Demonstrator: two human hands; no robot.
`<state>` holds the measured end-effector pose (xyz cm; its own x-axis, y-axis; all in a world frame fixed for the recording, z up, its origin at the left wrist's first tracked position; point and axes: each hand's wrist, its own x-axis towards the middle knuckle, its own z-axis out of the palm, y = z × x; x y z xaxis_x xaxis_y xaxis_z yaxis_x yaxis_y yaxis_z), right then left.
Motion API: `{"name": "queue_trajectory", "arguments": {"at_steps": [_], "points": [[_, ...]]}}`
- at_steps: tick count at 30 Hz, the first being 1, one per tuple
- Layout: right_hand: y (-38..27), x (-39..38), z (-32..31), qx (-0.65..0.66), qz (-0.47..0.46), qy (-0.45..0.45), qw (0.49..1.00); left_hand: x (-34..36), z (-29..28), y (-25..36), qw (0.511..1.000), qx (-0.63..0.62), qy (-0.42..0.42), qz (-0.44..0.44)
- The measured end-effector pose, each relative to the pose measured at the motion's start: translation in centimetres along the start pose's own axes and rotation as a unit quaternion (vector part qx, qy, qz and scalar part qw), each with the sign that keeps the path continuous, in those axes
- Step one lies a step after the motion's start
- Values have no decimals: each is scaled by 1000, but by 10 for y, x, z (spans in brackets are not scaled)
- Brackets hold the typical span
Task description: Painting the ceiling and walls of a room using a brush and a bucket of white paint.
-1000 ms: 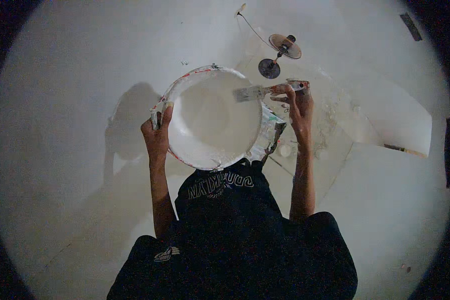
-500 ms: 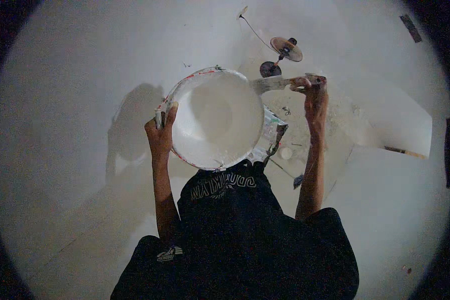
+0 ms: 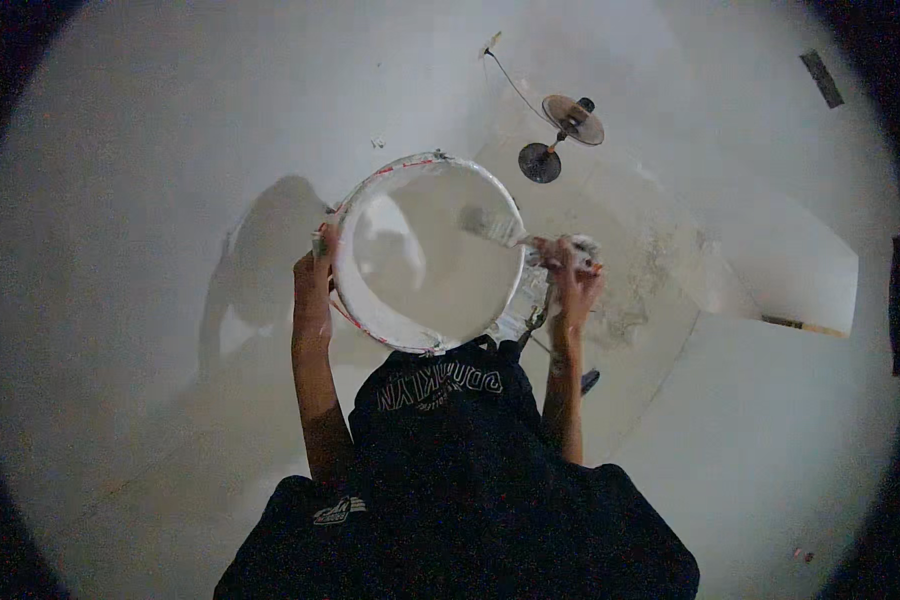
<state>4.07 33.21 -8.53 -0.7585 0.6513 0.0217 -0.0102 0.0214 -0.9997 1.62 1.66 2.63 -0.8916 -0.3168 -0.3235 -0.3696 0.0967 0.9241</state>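
Observation:
A round white bucket (image 3: 363,305) with red marks on its rim holds pale, milky liquid in front of my body. My left hand (image 3: 316,258) is closed on the bucket's left rim, beside a small pale piece that I cannot make out. My right hand (image 3: 574,280) grips a whitened paintbrush (image 3: 492,225) by its handle at the bucket's right side, with the blurred bristles inside the rim, over or in the liquid. Crumpled shiny material (image 3: 515,322) shows behind the bucket's right edge, partly hidden.
Beyond the bucket, a standing fan (image 3: 573,119) with a round base (image 3: 539,163) and a cord stands on a stained floor (image 3: 630,230) near white walls. A large white curved shape (image 3: 805,280) is at right, and a dark strip (image 3: 822,79) is at the upper right.
My right hand and the brush rose rightward, then came down and left, bringing the bristles back inside the rim. The bucket and my left hand sit slightly lower in view.

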Motion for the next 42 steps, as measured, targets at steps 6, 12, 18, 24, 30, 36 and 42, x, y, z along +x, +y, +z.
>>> {"name": "queue_trajectory", "arguments": {"at_steps": [6,12,18,24,30,36,42], "points": [[-36,-31,35,-65,95,-129,985,0,-9,-11,990,-105,-19,-97],[-56,-21,46,-138,46,-217,965,-21,16,-4,983,-147,101,45],[-24,-15,45,-40,142,-182,972,-12,21,-41,974,6,189,127],[-57,-25,61,48,246,-201,947,-18,22,-14,946,53,229,222],[3,-31,39,24,166,-280,945,-6,-5,-9,964,193,118,138],[-4,-31,44,38,147,-323,934,-1,-8,-24,958,248,95,112],[-61,-25,76,-56,205,-293,932,-14,22,-4,974,48,141,169]]}}
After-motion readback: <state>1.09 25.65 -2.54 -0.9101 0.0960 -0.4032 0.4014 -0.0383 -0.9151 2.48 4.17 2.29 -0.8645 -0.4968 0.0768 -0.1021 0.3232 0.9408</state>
